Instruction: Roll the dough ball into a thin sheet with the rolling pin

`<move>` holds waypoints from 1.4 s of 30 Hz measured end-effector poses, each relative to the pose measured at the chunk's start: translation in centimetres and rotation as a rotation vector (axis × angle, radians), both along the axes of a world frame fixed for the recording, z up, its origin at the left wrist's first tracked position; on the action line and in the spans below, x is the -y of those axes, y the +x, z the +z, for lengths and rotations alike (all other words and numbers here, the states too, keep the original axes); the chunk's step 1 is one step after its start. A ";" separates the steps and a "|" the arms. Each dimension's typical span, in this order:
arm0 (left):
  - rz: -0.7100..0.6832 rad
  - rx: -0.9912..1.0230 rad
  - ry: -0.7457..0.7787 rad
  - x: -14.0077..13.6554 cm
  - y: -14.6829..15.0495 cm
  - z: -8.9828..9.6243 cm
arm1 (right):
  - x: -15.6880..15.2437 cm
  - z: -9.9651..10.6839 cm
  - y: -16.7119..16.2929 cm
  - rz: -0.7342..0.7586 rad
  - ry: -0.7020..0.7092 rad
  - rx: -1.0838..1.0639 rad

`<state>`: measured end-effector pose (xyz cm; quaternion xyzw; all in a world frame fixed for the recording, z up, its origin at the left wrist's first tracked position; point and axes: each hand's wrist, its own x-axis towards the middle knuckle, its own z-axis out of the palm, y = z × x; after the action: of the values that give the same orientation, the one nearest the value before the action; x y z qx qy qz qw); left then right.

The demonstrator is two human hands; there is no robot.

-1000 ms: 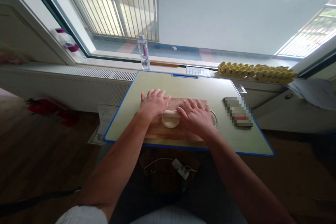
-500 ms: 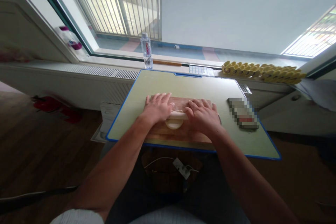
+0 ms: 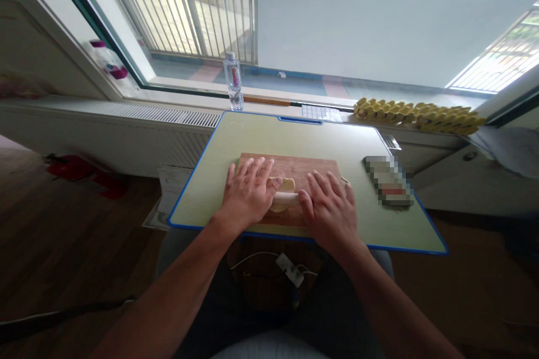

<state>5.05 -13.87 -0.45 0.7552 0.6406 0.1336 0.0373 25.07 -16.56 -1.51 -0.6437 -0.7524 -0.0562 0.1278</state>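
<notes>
A pale rolling pin (image 3: 287, 198) lies crosswise over a flat piece of dough (image 3: 288, 184) on a wooden board (image 3: 290, 165). Dough shows beyond the pin and a little on the near side. My left hand (image 3: 249, 190) rests over the pin's left part, open, with fingers spread flat and pointing away from me. Over the right part lies my right hand (image 3: 330, 202), also open, its fingers stretched out and its thumb by the pin. Both palms hide the pin's ends.
The board sits on a light green table (image 3: 261, 132) with a blue rim. A pixelated dark flat object (image 3: 388, 180) lies at right. On the sill are a water bottle (image 3: 234, 83) and yellow scalloped pieces (image 3: 416, 115). A power strip (image 3: 289, 269) is below the table.
Both hands and the rolling pin have come back toward me. More dough now shows beyond the pin, and less on the near side.
</notes>
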 end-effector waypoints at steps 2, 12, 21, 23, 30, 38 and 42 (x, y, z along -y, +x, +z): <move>-0.003 -0.006 -0.018 -0.2 0.0 0.1 | -0.2 -0.1 0.0 0.003 0.005 -0.015; -0.009 -0.007 -0.184 -5.1 -0.4 0.4 | -4.9 0.3 0.0 -0.001 -0.083 0.027; -0.016 0.017 -0.259 -7.5 -0.6 0.5 | -7.3 0.3 -0.1 -0.035 -0.165 0.031; -0.011 0.007 -0.258 -7.1 -0.5 0.5 | -6.9 0.4 -0.2 -0.034 -0.160 0.040; 0.024 -0.021 -0.143 -4.3 -0.3 0.1 | -3.9 0.5 -0.2 -0.031 -0.122 0.028; 0.017 -0.033 0.000 -1.7 -0.1 -0.2 | -1.5 0.1 -0.2 -0.046 -0.055 0.039; 0.012 -0.016 0.023 -0.7 -0.1 -0.3 | -0.7 -0.2 -0.2 -0.042 -0.016 0.031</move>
<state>4.98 -13.22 -0.73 0.7528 0.6438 0.1354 0.0226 24.89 -15.88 -1.72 -0.6596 -0.7409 -0.0630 0.1100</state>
